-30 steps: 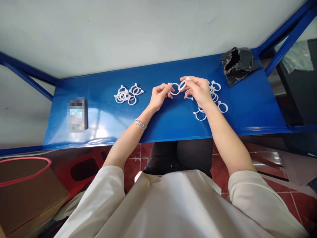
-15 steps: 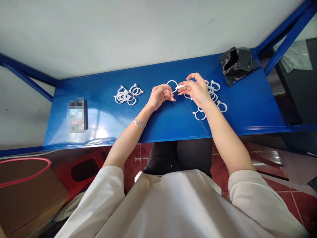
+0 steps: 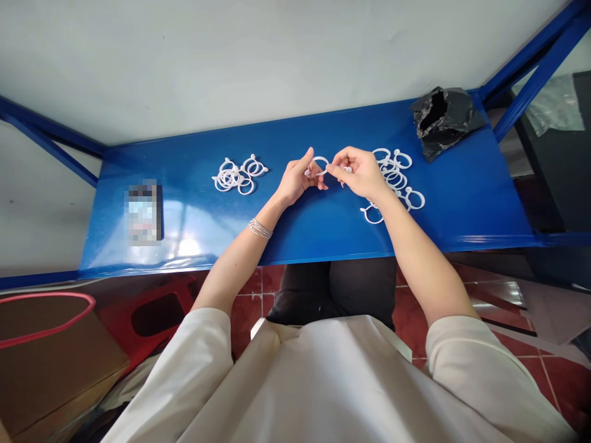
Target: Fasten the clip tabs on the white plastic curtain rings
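A white curtain ring with a small knob is held up between my two hands over the blue table. My left hand curls its fingers at the ring's left side, thumb raised. On the ring's right edge, the thumb and forefinger of my right hand pinch it. A small white piece shows by the right fingers; the rest of it is hidden. Several loose curtain rings lie beside and partly behind my right hand and forearm. Left of my left hand sits another group of curtain rings, overlapping one another.
A crumpled black plastic bag stands at the table's back right. Near the left end lies a blurred-out, phone-like object. The blue table meets a pale wall behind, with blue metal braces at both ends.
My right hand has turned and closed a pinch on the ring between my hands. My left thumb has lifted. The ring has tilted and dropped slightly.
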Demonstrator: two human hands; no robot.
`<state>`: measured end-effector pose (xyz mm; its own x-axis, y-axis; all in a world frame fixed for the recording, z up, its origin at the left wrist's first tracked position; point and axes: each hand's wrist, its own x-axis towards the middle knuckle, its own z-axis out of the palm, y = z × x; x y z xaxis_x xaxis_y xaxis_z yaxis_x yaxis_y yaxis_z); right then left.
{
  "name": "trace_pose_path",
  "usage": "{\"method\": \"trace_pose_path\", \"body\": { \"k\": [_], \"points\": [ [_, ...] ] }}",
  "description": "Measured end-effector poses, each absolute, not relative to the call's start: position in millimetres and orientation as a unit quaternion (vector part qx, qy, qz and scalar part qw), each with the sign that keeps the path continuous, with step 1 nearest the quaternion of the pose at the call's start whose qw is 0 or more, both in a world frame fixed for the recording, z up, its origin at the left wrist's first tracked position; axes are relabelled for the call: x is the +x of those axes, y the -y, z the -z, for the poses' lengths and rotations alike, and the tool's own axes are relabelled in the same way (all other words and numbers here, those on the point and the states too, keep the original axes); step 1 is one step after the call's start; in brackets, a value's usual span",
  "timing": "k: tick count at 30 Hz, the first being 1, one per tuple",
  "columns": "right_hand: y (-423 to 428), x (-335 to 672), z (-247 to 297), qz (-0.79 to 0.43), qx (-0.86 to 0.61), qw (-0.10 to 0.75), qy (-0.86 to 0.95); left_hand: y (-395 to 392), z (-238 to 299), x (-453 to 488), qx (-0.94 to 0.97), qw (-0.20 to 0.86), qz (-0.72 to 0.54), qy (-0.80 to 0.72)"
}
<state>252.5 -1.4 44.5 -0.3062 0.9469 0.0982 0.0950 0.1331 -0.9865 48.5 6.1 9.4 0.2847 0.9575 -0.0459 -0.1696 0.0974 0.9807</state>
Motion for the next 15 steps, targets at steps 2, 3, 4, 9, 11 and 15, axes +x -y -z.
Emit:
{"method": "trace_pose_path", "body": {
  "k": [2,3,4,9,11,15],
  "points": [
    [2.5,252.3,-46.4,-0.485,-0.421,0.421,0.641,-4.7,-10.0,48.6,0.499,0.628,-0.444,-0.399],
    [3.1,252.2,-46.7,-0.473,-0.422,0.422,0.649,-4.1,-10.2,48.6,0.5,0.628,-0.44,-0.403],
    [3.6,252.2,-46.7,-0.463,-0.421,0.422,0.656,-3.5,-10.3,48.6,0.501,0.627,-0.436,-0.406],
    [5.4,251.9,-45.9,-0.439,-0.421,0.422,0.672,-2.2,-11.8,47.9,0.506,0.628,-0.436,-0.399],
    [5.8,251.7,-46.9,-0.432,-0.425,0.429,0.67,-1.7,-13.7,47.1,0.505,0.634,-0.437,-0.391],
    [5.2,251.7,-45.9,-0.464,-0.415,0.444,0.645,-0.6,-16.5,44.7,0.502,0.644,-0.433,-0.381]
  ]
}}
